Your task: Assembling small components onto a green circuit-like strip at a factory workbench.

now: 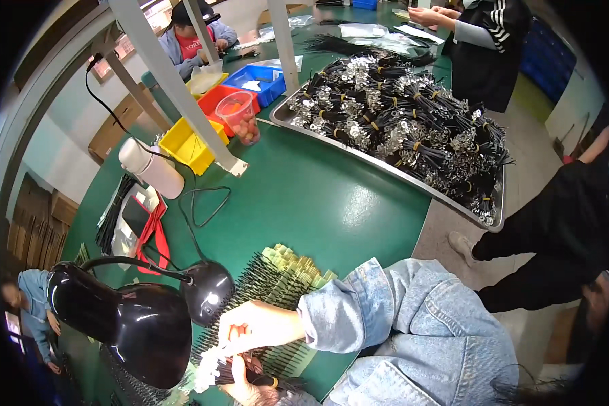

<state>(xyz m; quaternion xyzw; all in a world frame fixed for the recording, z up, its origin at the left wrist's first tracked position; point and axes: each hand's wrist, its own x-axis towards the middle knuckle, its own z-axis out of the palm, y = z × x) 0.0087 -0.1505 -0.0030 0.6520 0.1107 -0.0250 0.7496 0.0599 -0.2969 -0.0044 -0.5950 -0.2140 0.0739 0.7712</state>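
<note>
My left hand (245, 390) is closed round a bundle of black wires (227, 374) tied with a yellow band, near the lower edge. Bright whitish terminals (208, 369) fan out at the bundle's left end. Just above them my right hand (260, 326) has thumb and fingers pinched together at the terminals; what lies between the fingertips is too small to make out. Under and behind both hands, rows of thin black pieces (267, 281) stand up from pale green-yellow strips (298, 266) on the green table (318, 183).
A black desk lamp (149, 331) stands close at left. The metal tray (358, 160) at the far right is heaped with banded wire bundles (413, 115). Yellow (195, 145), red and blue bins (267, 80), a pink bottle (152, 169) and frame posts stand farther left. Other people are nearby.
</note>
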